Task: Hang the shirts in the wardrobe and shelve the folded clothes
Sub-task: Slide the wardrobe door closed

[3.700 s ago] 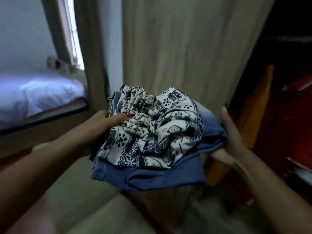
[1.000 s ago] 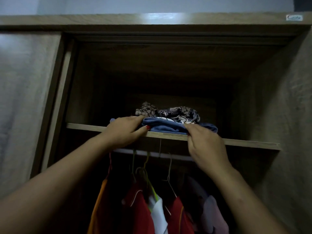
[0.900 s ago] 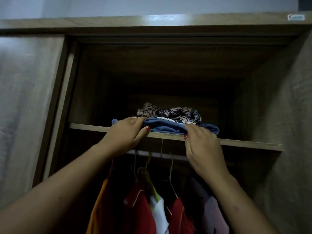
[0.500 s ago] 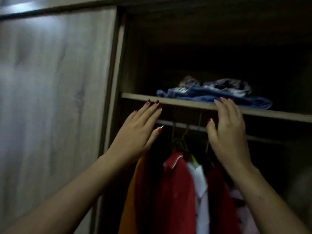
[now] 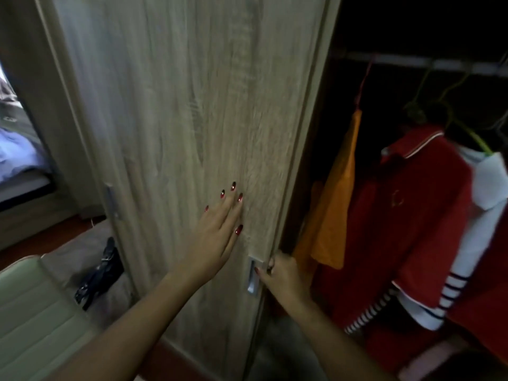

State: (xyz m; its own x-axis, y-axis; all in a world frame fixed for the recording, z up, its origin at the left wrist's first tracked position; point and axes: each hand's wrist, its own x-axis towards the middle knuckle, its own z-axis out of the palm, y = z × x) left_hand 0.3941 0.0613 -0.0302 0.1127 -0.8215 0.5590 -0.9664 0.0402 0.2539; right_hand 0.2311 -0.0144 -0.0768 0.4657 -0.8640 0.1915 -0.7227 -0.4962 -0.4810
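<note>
A red collared shirt (image 5: 428, 215), an orange garment (image 5: 335, 204) and a white top with striped cuffs (image 5: 478, 243) hang from the metal rail (image 5: 406, 61) inside the dark wardrobe (image 5: 398, 26) at the right. The right hand (image 5: 280, 273) grips the edge of the pale wood-grain sliding door (image 5: 192, 105), its fingers (image 5: 270, 264) curled round it beside the silver recessed handle (image 5: 252, 279). The left hand (image 5: 214, 237) lies flat on the door, fingers straight, slightly apart

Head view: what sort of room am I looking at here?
Probably a bedroom. A tall wooden wardrobe door stands partly open. A red shirt and other clothes hang from a rail inside, and a bed with pale bedding shows at far left.
</note>
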